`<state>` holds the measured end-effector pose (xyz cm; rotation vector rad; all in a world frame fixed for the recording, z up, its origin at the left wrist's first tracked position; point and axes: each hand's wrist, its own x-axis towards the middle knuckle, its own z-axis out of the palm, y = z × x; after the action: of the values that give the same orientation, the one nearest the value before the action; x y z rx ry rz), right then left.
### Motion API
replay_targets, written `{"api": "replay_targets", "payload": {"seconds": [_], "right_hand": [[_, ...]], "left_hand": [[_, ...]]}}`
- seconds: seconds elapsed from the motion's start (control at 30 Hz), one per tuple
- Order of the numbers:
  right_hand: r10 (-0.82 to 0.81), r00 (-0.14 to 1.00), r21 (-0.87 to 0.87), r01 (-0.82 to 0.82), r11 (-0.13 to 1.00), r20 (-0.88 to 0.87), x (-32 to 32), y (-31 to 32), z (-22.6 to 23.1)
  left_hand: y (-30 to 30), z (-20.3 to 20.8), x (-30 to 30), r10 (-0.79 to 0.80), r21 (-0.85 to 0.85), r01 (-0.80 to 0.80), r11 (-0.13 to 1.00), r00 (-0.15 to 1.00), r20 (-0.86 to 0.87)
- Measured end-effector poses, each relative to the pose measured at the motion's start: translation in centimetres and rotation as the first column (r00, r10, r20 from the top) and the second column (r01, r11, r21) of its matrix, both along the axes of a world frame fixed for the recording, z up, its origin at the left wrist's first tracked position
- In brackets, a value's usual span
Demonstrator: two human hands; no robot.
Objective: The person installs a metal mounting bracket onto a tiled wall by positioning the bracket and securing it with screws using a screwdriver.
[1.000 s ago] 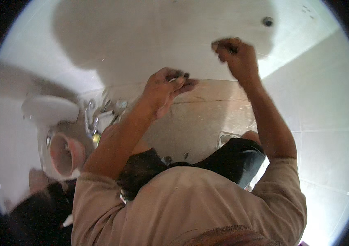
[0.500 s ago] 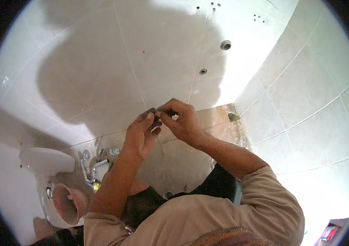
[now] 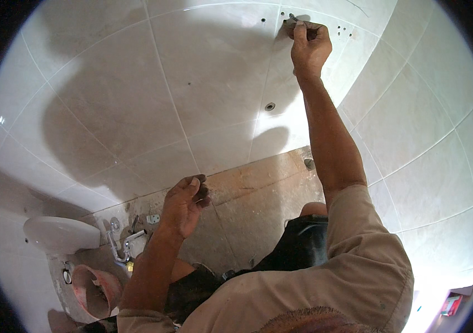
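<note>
High up on the tiled wall, my right hand reaches with the arm stretched out. Thumb and fingers pinch a small dark peg-like piece at a group of drilled holes; its exact kind is too small to tell. Lower down, in front of the wall's foot, my left hand is held up with its fingers curled and the thumb pressed against them. Whatever lies inside that hand is hidden.
Beside the right hand is another group of small holes. A round pipe outlet sits lower in the wall. At left are a white basin, a chrome drain pipe, a small metal plate and a pinkish bucket.
My right hand has left the left hand and moved up to the wall holes with the small dark piece. My left hand has dropped slightly and stays curled.
</note>
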<state>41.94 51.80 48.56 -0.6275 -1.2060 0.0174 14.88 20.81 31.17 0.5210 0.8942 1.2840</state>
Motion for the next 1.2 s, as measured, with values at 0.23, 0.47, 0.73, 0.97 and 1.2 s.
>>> {"api": "replay_targets", "payload": {"seconds": [0.23,0.47,0.73,0.97,1.2], "right_hand": [[-0.116,0.989,-0.030,0.120,0.992,0.087,0.5,0.1,0.7],[-0.345,0.871,-0.042,0.382,0.923,0.350,0.0,-2.4,3.0],[-0.312,0.854,0.035,0.327,0.944,0.416,0.4,-1.0,3.0],[0.398,0.913,-0.242,-0.368,0.898,0.088,1.3,-2.0,2.8],[0.467,0.859,-0.379,-0.512,0.771,-0.212,0.8,-2.8,4.6]], "left_hand": [[0.3,0.4,-0.3,0.034,-0.022,-0.034,0.999,0.999,-0.002],[0.6,-0.1,-0.6,0.043,-0.045,-0.044,0.998,0.999,-0.024],[0.8,0.3,-0.4,0.035,-0.050,-0.032,0.998,0.998,0.054],[1.1,0.2,-0.2,0.015,-0.064,-0.013,0.998,1.000,0.026],[1.0,0.4,0.1,0.036,-0.074,-0.035,0.997,0.999,0.009]]}}
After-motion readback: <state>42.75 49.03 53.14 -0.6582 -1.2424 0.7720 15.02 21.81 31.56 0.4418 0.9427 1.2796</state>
